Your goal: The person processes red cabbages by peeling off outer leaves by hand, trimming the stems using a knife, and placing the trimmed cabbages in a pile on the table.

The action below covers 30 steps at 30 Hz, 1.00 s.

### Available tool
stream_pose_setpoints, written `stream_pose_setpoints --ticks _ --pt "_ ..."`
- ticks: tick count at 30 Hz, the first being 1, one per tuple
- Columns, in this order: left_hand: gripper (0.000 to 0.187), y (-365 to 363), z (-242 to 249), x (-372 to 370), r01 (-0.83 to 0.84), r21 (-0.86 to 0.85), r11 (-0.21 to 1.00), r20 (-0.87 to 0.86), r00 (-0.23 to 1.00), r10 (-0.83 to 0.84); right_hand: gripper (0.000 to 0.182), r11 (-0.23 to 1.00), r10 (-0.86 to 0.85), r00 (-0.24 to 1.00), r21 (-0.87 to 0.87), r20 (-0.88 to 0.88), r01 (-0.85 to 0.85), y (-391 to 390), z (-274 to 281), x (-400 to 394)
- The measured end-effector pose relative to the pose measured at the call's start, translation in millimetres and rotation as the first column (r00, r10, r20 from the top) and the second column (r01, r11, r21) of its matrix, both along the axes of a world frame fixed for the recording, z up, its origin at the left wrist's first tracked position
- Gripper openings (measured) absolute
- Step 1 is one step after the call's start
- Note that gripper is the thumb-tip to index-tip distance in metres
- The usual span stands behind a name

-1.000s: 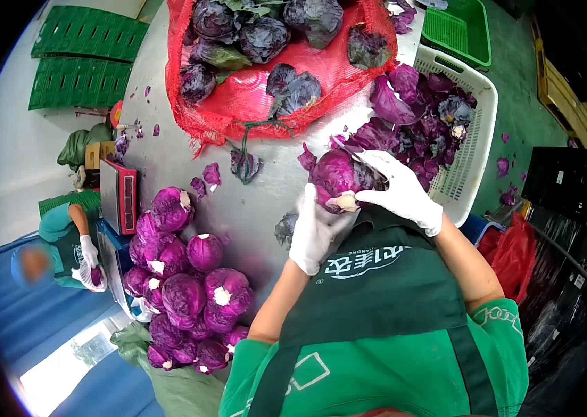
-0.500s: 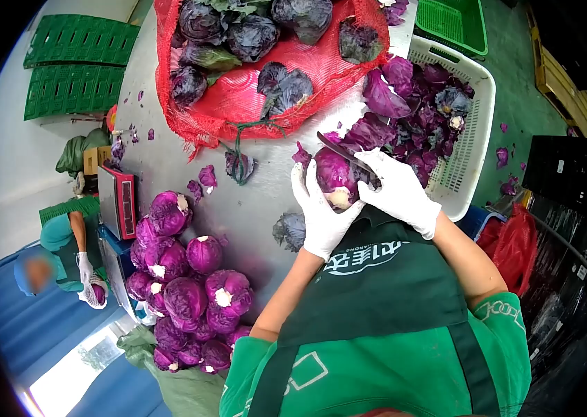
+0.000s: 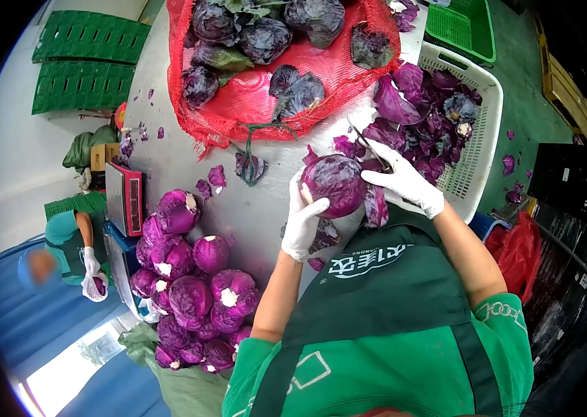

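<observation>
A red cabbage (image 3: 335, 184) rests in my gloved left hand (image 3: 302, 221), fingers and thumb wrapped around its left side. My gloved right hand (image 3: 404, 179) grips a knife (image 3: 361, 136), its dark blade pointing up and away past the cabbage; the handle is hidden in the glove. A purple outer leaf (image 3: 375, 206) hangs at the cabbage's right side, just below the right fingers. Under the cabbage, loose dark leaves (image 3: 324, 236) lie on the metal table (image 3: 238, 208).
A red mesh bag (image 3: 241, 104) of untrimmed cabbages lies ahead. On the right stands a white basket (image 3: 491, 118) of leaves; a green crate (image 3: 460, 28) is behind it. Trimmed cabbages (image 3: 191, 302) are heaped left. Beyond the scale (image 3: 125, 201), another person (image 3: 64, 243) holds a netted cabbage.
The cabbage has been turned in my hands, so its pale stem end no longer faces me. A leaf now hangs loose by my right hand. The view has shifted slightly.
</observation>
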<state>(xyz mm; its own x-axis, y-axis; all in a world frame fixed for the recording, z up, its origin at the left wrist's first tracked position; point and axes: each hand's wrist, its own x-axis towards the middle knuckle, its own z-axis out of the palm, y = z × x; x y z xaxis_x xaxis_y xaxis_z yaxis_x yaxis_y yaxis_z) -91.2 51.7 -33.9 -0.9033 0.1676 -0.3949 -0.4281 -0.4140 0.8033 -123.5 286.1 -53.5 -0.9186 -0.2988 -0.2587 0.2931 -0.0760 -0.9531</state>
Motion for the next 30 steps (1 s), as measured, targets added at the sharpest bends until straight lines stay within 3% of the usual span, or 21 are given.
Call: stream_pose_setpoints --ticks 1,3,4,6,8,12,14,16,17,18,20,21,22,24,28,30 --pt "0.085 -1.2 1.2 1.6 0.003 0.0 1.0 0.003 1.0 -0.003 0.065 0.998 0.039 0.989 -0.056 0.14 -0.031 3.1 -13.5 -0.3" --pt "0.085 -1.5 6.8 3.1 0.017 0.166 0.986 0.067 0.997 -0.028 0.052 0.976 0.079 0.96 -0.216 0.267 -0.021 3.4 -9.4 -4.4" --pt "0.085 -0.9 7.8 3.0 0.015 0.167 0.986 0.069 0.997 -0.027 0.043 0.992 0.079 0.956 -0.113 0.284 -0.048 4.6 3.5 -7.2" --pt "0.089 -0.2 9.0 1.5 0.048 0.139 0.989 0.017 0.999 -0.05 0.033 0.985 0.168 0.902 -0.093 0.399 -0.142 12.5 18.9 -10.4" --pt "0.09 -2.7 3.2 1.6 0.066 0.051 0.997 -0.022 0.998 -0.065 0.024 0.994 0.083 0.972 -0.09 0.221 -0.064 12.0 8.9 -11.9" --pt "0.096 -4.5 3.0 0.4 0.108 -0.145 0.984 -0.014 0.994 -0.112 0.019 1.0 -0.005 0.975 -0.025 0.221 0.011 37.6 36.0 -27.0" --pt "0.097 -7.7 2.9 0.6 0.123 -0.265 0.956 -0.001 0.992 -0.128 0.021 0.996 -0.091 0.992 0.02 0.091 0.089 54.9 49.3 -31.0" --pt "0.098 -6.3 4.5 0.4 0.126 -0.348 0.929 -0.002 0.991 -0.135 0.021 0.974 -0.208 0.978 0.095 0.004 0.207 76.4 64.0 -34.4" --pt "0.098 -2.6 8.1 0.1 0.099 -0.333 0.938 -0.044 0.992 -0.12 0.024 0.952 -0.241 0.969 0.208 0.048 0.227 90.0 64.1 -35.0" --pt "0.099 0.2 13.7 -0.4 0.066 -0.317 0.946 -0.088 0.991 -0.098 0.027 0.919 -0.273 0.958 0.319 0.086 0.234 103.0 61.0 -37.2" --pt "0.1 0.0 19.1 -0.5 0.098 -0.393 0.914 -0.079 0.987 -0.14 0.033 0.702 -0.264 0.862 0.527 -0.432 0.479 109.9 18.3 -32.3" --pt "0.1 -1.7 13.4 0.3 0.099 -0.418 0.903 -0.113 0.981 -0.16 0.037 0.481 -0.131 0.885 0.751 -0.448 0.451 104.9 31.2 -26.6" --pt "0.1 -0.9 10.4 -1.6 0.097 -0.442 0.892 -0.151 0.972 -0.181 0.038 0.467 -0.101 0.842 0.721 -0.531 0.511 100.0 22.1 -20.5" --pt "0.102 2.8 7.3 1.4 0.077 -0.422 0.903 -0.151 0.977 -0.154 0.038 0.673 -0.112 0.949 0.68 -0.294 0.29 80.3 17.8 -11.0" --pt "0.106 -2.6 -9.7 6.3 0.029 -0.552 0.834 -0.252 0.947 -0.199 0.037 0.933 -0.07 0.985 0.338 -0.161 0.121 21.5 -0.3 11.7" --pt "0.106 -4.3 -3.4 8.5 -0.061 -0.734 0.676 -0.385 0.858 -0.34 0.04 0.996 -0.075 0.968 0.063 0.238 0.061 3.9 1.6 11.6"
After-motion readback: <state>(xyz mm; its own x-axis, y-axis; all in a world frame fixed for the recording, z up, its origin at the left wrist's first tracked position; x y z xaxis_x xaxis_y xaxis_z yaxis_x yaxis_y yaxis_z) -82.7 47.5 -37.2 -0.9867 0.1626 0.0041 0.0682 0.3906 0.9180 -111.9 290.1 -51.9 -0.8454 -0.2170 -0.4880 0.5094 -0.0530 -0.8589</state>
